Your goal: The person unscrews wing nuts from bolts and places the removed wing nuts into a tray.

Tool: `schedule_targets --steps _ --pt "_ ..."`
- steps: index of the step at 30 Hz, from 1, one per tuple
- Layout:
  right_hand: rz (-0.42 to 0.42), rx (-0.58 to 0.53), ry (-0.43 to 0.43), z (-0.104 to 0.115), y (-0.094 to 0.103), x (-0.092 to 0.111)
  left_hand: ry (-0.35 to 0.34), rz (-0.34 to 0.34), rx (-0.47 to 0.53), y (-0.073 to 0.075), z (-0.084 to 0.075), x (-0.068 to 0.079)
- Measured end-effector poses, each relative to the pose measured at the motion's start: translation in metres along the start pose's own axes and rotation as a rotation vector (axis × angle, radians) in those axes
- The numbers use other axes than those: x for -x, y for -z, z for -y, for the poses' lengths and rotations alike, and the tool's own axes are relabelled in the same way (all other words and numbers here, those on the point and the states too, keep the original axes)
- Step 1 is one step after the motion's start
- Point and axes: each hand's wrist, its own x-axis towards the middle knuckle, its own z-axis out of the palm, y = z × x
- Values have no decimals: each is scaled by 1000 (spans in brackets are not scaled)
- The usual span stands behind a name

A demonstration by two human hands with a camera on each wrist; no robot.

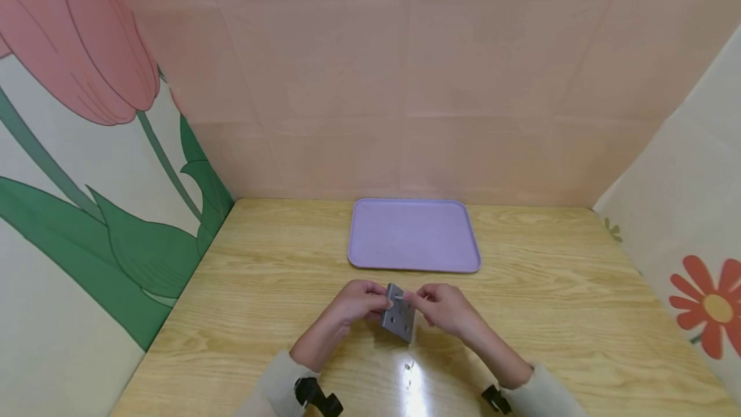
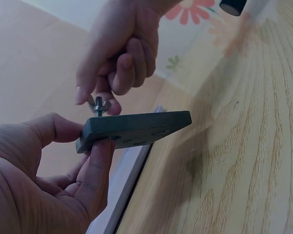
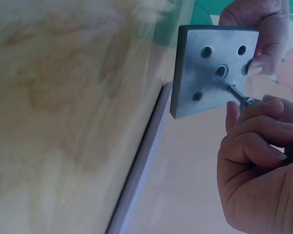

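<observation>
Fastening seems in hand: head view, the left hand [image 1: 360, 301] pinches a metal plate [image 1: 397, 322] nearer than the tray [image 1: 413, 233]. Left wrist: the right hand [image 2: 122, 44] finger-pinches a wing nut [image 2: 107, 105]. Right wrist: the bolt [image 3: 236, 93] meets the plate; twisting is probably called for.

Two hands [image 1: 361, 302] [image 1: 444, 307], one plate [image 3: 210, 75], one bolt [image 2: 98, 105] (plus one tray [image 1: 413, 234])

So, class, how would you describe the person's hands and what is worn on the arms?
The left hand and right hand wear no gloves. The left sleeve and right sleeve are off-white, ending short of the hands. A black device shows beside each.
</observation>
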Motion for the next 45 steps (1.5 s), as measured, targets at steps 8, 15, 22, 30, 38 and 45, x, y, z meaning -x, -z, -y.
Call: schedule_targets --steps 8,15,22,30,38,45 --pt "-29 76 127 3 5 4 5 -8 6 1 0 0" --pt "-73 18 45 4 6 1 1 -13 -12 2 -2 0" --pt "-6 -121 -83 0 4 -3 -2 3 -6 2 -4 1" --pt "84 -189 -109 -3 -2 -4 -14 16 8 2 -2 -1" --pt "117 -189 -87 -2 -2 -3 -9 8 -4 1 -2 0" --pt "-14 79 121 2 0 0 -8 3 -4 3 -2 2"
